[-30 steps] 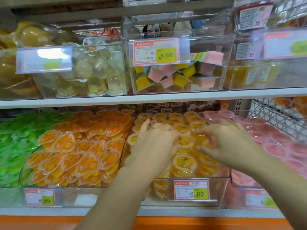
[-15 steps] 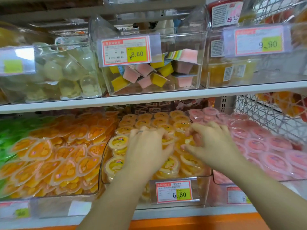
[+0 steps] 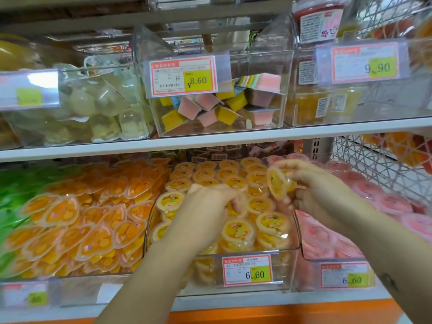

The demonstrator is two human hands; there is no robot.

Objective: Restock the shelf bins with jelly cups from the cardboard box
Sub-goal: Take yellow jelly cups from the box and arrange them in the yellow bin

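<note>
A clear shelf bin [image 3: 289,251] on the lower shelf is heaped with round yellow jelly cups [image 3: 238,231]. My right hand [image 3: 320,190] holds one yellow jelly cup [image 3: 277,182] on its edge, lifted just above the pile at the bin's right side. My left hand [image 3: 205,211] lies palm down on the pile in the bin's middle, fingers curled among the cups; whether it grips one is hidden. The cardboard box is out of view.
Orange heart-shaped jelly cups [image 3: 77,220] fill the bin to the left, green ones [image 3: 14,197] beyond. Pink cups [image 3: 383,202] fill the right bin. The upper shelf [image 3: 210,143] carries clear bins of pale and square jellies close overhead. A wire basket [image 3: 385,160] hangs at right.
My right hand has lifted off the pile with one yellow cup turned on edge. My left hand stays on the cups, fingers more curled. The view has shifted left.
</note>
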